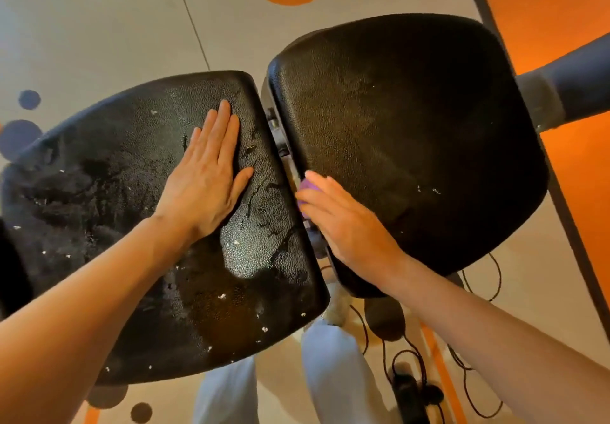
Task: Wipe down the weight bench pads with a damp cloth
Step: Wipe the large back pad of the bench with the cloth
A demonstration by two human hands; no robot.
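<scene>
Two black textured bench pads fill the view. The left pad point(132, 225) is cracked, flecked with white bits and shiny with wet patches. The right pad point(412, 146) looks smoother. My left hand point(208, 172) lies flat on the left pad with straight fingers, near its right edge. My right hand point(343, 222) sits at the gap between the pads, pressing a purple cloth point(310, 186) against the right pad's left edge. Only a small part of the cloth shows past my fingers; my fingers partly hide it.
Metal hinge parts point(280, 139) show in the gap between the pads. A padded bar point(567, 77) sticks out at the right. Black cables point(412, 357) and a power strip point(409, 390) lie on the floor below, beside my pale trousers point(330, 374).
</scene>
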